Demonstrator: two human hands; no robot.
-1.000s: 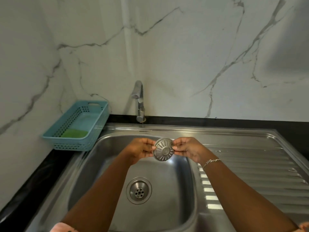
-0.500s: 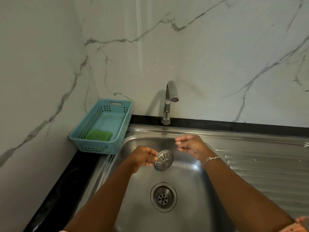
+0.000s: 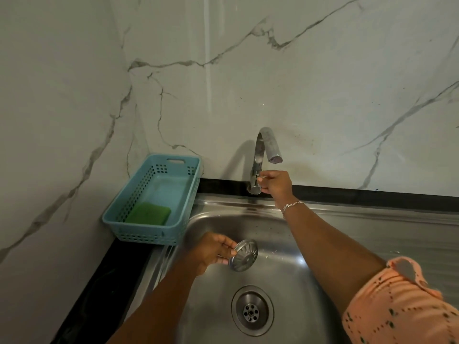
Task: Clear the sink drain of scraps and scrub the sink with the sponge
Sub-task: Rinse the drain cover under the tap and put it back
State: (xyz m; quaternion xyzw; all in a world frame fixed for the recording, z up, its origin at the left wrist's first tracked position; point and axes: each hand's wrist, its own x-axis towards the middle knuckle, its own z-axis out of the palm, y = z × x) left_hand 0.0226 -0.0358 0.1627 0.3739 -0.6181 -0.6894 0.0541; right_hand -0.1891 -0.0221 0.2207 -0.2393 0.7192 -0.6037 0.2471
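The left hand (image 3: 213, 252) is pinching the strainer (image 3: 244, 255) by its rim, holding it tilted on edge over the sink (image 3: 285, 234), just beyond the uncovered drain (image 3: 252, 311). The right hand (image 3: 274, 185) is reaching to the tap (image 3: 258, 155), its grip curling round the lower stem; the fingers are hiding whatever handle is there. No water is showing at the spout. The likeliest trouble is lying in that thin rim pinch: a hard jet striking wet metal could be knocking the strainer loose into the basin. With the drain standing open, any scraps rinsed off could be washing straight down it, undoing the clearing. The strainer is also hanging left of the spout, so water may be missing it and splashing. The sponge (image 3: 149, 214) is lying in the basket (image 3: 149, 238) on the tabletop (image 3: 104, 281), well apart from both hands, so scrubbing is not yet starting.
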